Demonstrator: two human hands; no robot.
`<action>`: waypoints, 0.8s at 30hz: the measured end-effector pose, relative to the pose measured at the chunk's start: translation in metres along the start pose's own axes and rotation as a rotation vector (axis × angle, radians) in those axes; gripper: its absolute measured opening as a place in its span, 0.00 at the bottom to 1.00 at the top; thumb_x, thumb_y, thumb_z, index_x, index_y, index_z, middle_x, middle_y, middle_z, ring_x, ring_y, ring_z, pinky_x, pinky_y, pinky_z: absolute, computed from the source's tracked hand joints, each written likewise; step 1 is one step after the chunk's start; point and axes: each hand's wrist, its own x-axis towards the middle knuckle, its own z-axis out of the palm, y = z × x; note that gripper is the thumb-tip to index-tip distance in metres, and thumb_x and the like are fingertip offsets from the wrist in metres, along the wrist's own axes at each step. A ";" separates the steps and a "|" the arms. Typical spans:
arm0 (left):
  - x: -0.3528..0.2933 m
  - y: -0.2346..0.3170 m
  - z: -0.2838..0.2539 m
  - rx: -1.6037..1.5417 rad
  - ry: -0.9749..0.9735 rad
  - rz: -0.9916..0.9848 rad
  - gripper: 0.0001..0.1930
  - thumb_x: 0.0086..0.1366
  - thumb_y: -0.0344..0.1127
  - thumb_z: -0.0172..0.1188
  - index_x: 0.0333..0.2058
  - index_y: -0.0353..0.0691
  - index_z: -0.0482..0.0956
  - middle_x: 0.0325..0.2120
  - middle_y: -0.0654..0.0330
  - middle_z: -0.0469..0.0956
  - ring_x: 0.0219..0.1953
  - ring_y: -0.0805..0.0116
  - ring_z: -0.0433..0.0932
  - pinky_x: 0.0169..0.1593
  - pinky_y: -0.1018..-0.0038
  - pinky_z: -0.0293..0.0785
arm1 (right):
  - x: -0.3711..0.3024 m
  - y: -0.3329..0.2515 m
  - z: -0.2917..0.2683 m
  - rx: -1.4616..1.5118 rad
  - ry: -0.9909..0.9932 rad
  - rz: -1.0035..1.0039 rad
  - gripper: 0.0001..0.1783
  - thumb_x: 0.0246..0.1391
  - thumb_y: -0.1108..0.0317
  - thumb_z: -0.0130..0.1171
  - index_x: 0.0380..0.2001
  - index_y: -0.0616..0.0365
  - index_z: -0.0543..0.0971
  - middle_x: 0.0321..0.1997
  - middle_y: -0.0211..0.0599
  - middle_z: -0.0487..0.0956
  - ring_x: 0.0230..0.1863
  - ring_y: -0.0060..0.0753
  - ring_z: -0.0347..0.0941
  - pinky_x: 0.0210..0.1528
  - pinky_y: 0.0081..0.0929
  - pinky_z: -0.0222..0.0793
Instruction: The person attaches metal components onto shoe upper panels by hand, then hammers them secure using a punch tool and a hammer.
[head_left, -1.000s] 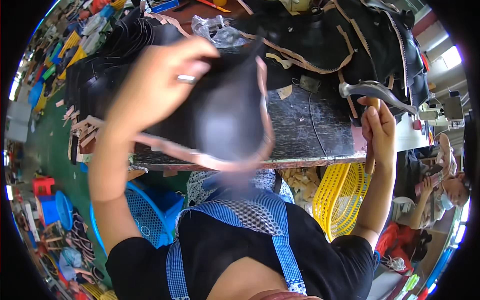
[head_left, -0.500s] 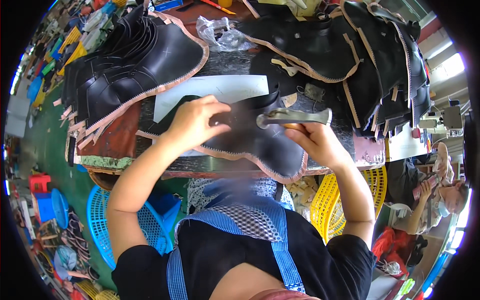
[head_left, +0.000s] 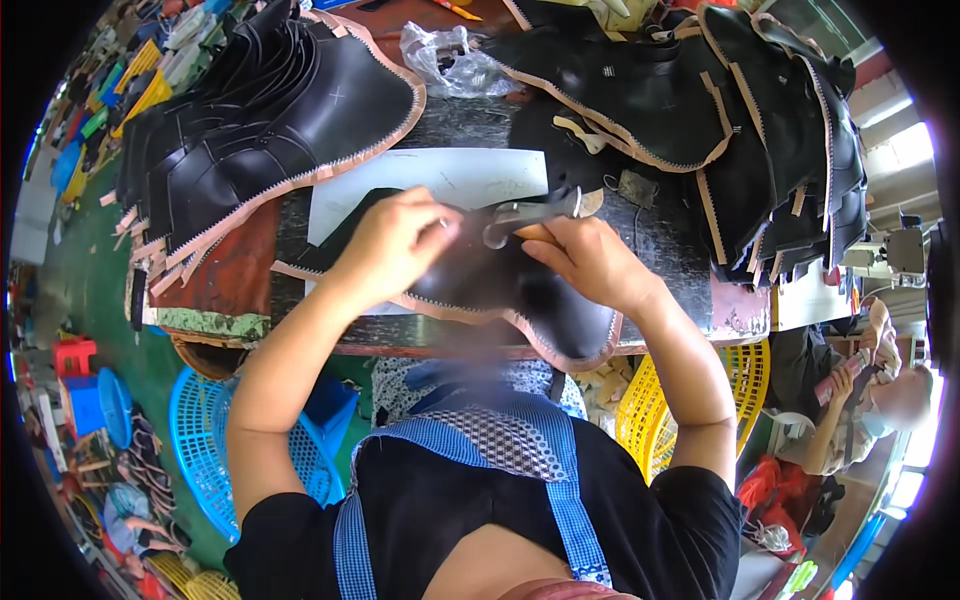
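A black leather piece (head_left: pixel 565 310) with a tan zigzag-stitched edge lies in front of me on the worktable. Over its left part is my left hand (head_left: pixel 395 240), thumb and fingertips pinched together; a small shiny spot shows at the tips, too small to name. My right hand (head_left: pixel 595 262) grips the handle of a hammer (head_left: pixel 530 214), whose metal head hovers over the leather, right of my left fingertips. A white sheet (head_left: pixel 430 172) lies partly under the leather.
A stack of similar black pieces (head_left: pixel 365 100) is at the left, more pieces (head_left: pixel 630 95) at the right. Between them sits a clear plastic bag (head_left: pixel 455 65). Below the table stand a blue basket (head_left: pixel 200 440) and a yellow basket (head_left: pixel 640 415). A seated person (head_left: pixel 845 390) is at far right.
My right hand has moved left with the hammer, whose head is closer to my left hand. The left thumb and fingers, apart before, are now pinched together.
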 end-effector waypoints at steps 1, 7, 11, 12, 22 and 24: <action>-0.002 0.003 -0.009 -0.255 0.017 -0.075 0.15 0.71 0.40 0.52 0.39 0.34 0.83 0.28 0.60 0.76 0.32 0.74 0.73 0.39 0.75 0.69 | 0.002 0.003 -0.001 0.007 -0.010 0.018 0.13 0.60 0.64 0.58 0.44 0.60 0.78 0.34 0.51 0.81 0.36 0.56 0.78 0.38 0.42 0.72; -0.017 -0.007 -0.022 -0.842 0.225 -0.162 0.22 0.77 0.45 0.39 0.48 0.33 0.76 0.30 0.64 0.76 0.33 0.78 0.71 0.38 0.82 0.67 | 0.015 0.002 -0.009 0.008 -0.182 0.185 0.14 0.62 0.66 0.57 0.48 0.60 0.78 0.30 0.44 0.81 0.29 0.36 0.78 0.36 0.31 0.73; -0.021 -0.002 0.001 -1.274 0.393 -0.385 0.13 0.72 0.36 0.52 0.49 0.34 0.73 0.33 0.60 0.79 0.34 0.78 0.74 0.40 0.82 0.70 | 0.006 0.024 -0.015 0.385 -0.271 0.178 0.17 0.61 0.70 0.57 0.52 0.64 0.74 0.31 0.30 0.79 0.27 0.18 0.73 0.33 0.20 0.72; -0.020 0.001 0.004 -1.247 0.389 -0.374 0.13 0.71 0.35 0.53 0.49 0.34 0.74 0.36 0.58 0.80 0.36 0.77 0.75 0.42 0.81 0.71 | 0.003 0.024 -0.021 0.455 -0.360 0.311 0.18 0.61 0.71 0.57 0.53 0.65 0.72 0.31 0.26 0.78 0.27 0.14 0.72 0.32 0.16 0.71; -0.019 0.012 0.053 -0.446 0.449 -0.322 0.03 0.67 0.25 0.57 0.37 0.32 0.76 0.31 0.60 0.81 0.33 0.78 0.78 0.41 0.79 0.76 | 0.014 0.016 -0.026 0.145 -0.241 -0.021 0.21 0.62 0.72 0.52 0.59 0.57 0.71 0.35 0.45 0.81 0.31 0.43 0.77 0.40 0.29 0.71; -0.018 0.008 0.058 -0.371 0.462 -0.303 0.03 0.66 0.24 0.58 0.37 0.31 0.75 0.29 0.60 0.81 0.32 0.79 0.79 0.39 0.79 0.77 | 0.015 0.015 -0.028 0.140 -0.222 -0.049 0.21 0.62 0.72 0.53 0.58 0.57 0.72 0.35 0.48 0.80 0.32 0.46 0.77 0.40 0.30 0.71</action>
